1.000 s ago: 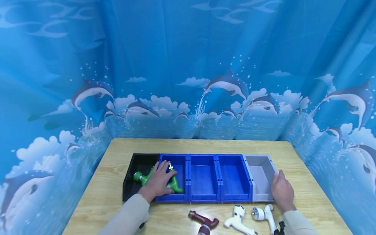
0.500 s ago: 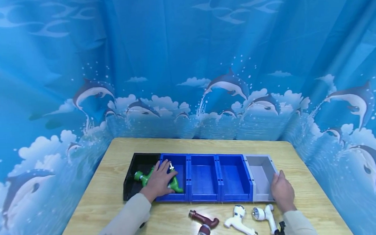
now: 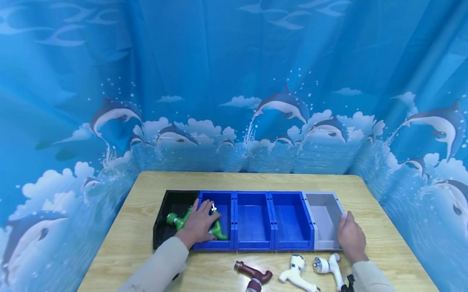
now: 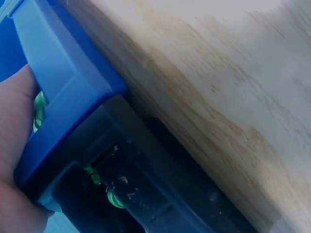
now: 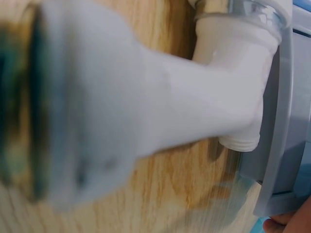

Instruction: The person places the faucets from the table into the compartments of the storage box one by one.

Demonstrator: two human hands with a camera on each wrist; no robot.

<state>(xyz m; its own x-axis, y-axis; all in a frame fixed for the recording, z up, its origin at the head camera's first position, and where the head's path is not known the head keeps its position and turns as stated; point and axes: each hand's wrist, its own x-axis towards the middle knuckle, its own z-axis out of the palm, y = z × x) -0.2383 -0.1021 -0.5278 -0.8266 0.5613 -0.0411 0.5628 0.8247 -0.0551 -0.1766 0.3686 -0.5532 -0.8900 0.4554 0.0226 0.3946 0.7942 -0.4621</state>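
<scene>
In the head view, my left hand (image 3: 199, 223) reaches over the wall between the black bin (image 3: 158, 232) and the leftmost blue bin (image 3: 225, 202). Its thumb and index finger lie around a green faucet (image 3: 218, 230) in the blue bin; the palm hides most of it. Another green faucet (image 3: 175, 220) lies in the black bin, partly covered by the hand. The left wrist view has the thumb (image 4: 17, 111) inside the blue bin beside a sliver of green. My right hand (image 3: 352, 237) grips the right wall of the grey bin (image 3: 324, 211).
Two more blue bins (image 3: 253, 216) stand between the hands in the row. Before them on the wooden table (image 3: 207, 276) lie a dark red faucet (image 3: 254, 279), a white faucet (image 3: 298, 276) and another white faucet (image 3: 333, 269) near the right wrist. A dolphin-print curtain (image 3: 232, 99) surrounds the table.
</scene>
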